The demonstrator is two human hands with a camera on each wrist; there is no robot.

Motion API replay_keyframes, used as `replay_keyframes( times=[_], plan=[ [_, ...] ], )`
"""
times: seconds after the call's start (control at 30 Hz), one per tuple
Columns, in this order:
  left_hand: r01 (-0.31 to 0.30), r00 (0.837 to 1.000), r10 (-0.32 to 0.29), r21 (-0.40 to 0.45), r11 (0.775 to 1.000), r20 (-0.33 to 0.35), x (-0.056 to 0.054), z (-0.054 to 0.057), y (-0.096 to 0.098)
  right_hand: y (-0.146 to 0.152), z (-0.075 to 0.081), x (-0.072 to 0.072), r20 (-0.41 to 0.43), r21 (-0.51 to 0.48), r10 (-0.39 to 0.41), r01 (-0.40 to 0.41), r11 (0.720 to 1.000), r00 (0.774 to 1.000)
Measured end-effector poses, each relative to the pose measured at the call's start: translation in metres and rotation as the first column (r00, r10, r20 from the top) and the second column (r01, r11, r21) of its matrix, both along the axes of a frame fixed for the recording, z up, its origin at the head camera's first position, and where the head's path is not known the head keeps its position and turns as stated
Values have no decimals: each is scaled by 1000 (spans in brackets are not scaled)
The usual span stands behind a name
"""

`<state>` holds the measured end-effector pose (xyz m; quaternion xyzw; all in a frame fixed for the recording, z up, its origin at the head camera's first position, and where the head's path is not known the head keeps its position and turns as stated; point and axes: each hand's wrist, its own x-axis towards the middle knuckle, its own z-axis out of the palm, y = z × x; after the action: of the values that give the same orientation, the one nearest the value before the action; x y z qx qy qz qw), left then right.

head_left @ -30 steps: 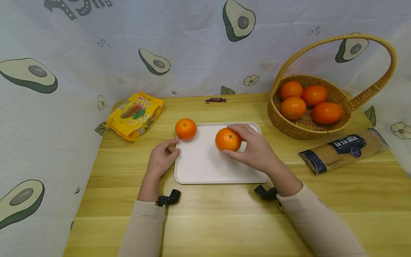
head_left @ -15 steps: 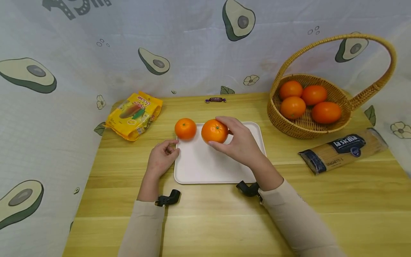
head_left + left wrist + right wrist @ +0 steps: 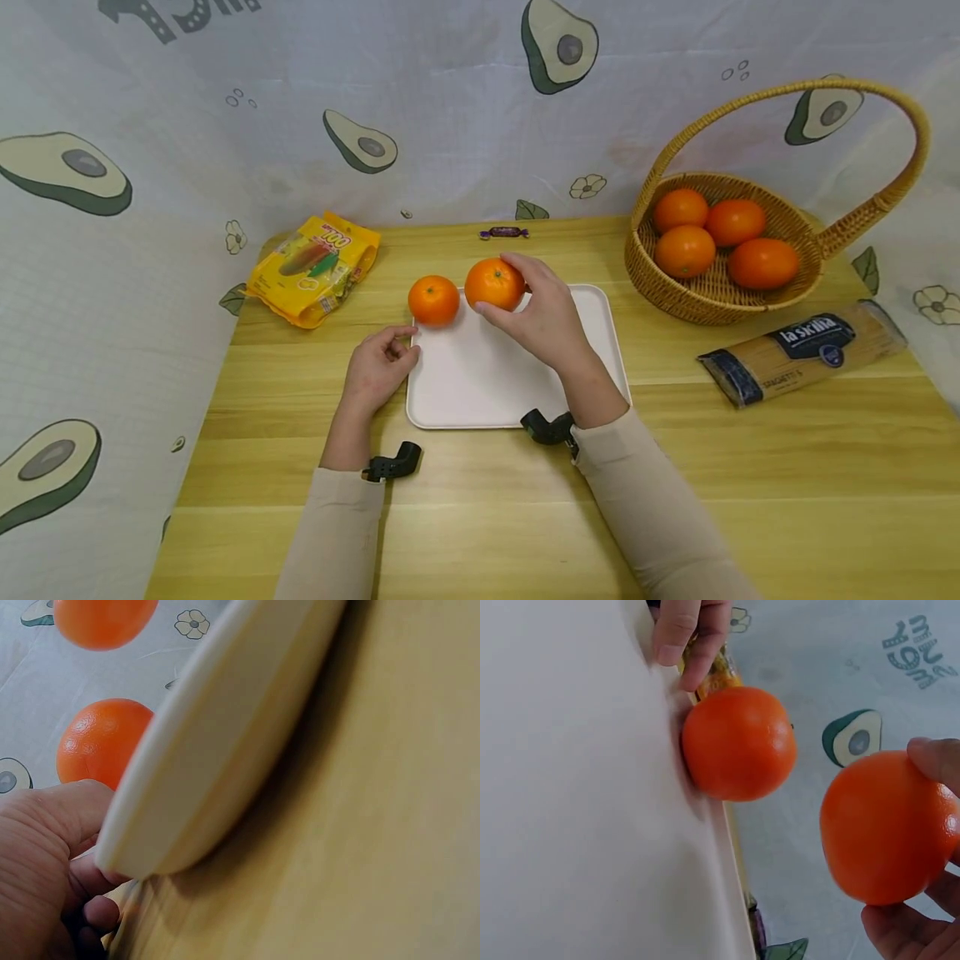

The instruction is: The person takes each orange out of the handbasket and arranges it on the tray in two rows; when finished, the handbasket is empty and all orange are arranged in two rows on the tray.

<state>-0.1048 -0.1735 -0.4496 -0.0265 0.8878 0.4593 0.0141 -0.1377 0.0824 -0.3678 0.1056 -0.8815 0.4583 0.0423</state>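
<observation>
My right hand (image 3: 543, 312) grips an orange (image 3: 493, 283) between thumb and fingers, over the far edge of a white rectangular tray (image 3: 510, 375). In the right wrist view, the held orange (image 3: 885, 829) hangs apart from the tray surface. A second orange (image 3: 433, 301) rests at the tray's far left corner, just left of the held one. At the left rim, my left hand (image 3: 378, 367) pinches the tray; the left wrist view has its thumb and fingers around the tray edge (image 3: 202, 750).
A wicker basket (image 3: 667, 296) holding several oranges stands at the back right, its tall handle arching up. Before it lies a spaghetti pack (image 3: 806, 350). A yellow mango-print bag (image 3: 311, 271) is at back left, and a purple-wrapped candy (image 3: 504, 233) near the back edge.
My right hand has carried its orange left and away from me, from over the tray's middle to its far edge beside the other orange. My left hand has stayed at the rim.
</observation>
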Motion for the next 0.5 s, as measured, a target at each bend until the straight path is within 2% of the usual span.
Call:
replay_keyframes(
  times=[0.27,0.5],
  plan=[
    [0,1000,0,-8,1000,4,0,2,0,4,-16,-9,59,-11,-19,20,1000,998],
    [0,1000,0,-2,1000,19,0,4,1,1,-32,-15,136,79,-38,27,997,990]
  ],
)
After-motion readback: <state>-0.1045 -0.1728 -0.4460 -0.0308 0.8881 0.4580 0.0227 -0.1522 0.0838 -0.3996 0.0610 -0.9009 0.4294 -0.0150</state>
